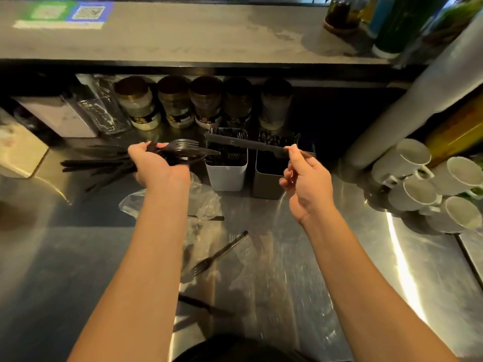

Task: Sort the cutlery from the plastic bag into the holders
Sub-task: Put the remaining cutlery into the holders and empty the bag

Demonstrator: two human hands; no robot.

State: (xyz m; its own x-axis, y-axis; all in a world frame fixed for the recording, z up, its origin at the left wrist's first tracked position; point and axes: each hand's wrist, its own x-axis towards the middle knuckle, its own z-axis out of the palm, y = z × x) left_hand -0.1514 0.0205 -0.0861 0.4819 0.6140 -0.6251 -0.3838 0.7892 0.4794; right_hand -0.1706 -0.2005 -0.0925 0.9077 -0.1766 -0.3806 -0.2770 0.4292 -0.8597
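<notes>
I'm seeing the left hand (156, 165) gripping a bundle of black plastic forks (183, 150), right hand (305, 184) fingers pinching a black plastic knife (243, 143) over the white rectangular holder (226, 173)

I'm looking at a café or restaurant service station: a stainless steel table (300, 257), a row of lidded jars (180, 103) beneath a raised serving shelf (183, 35), stacked white mugs (418, 189), bottles (386, 19) on the shelf, and QR code stickers (68, 11).
</notes>
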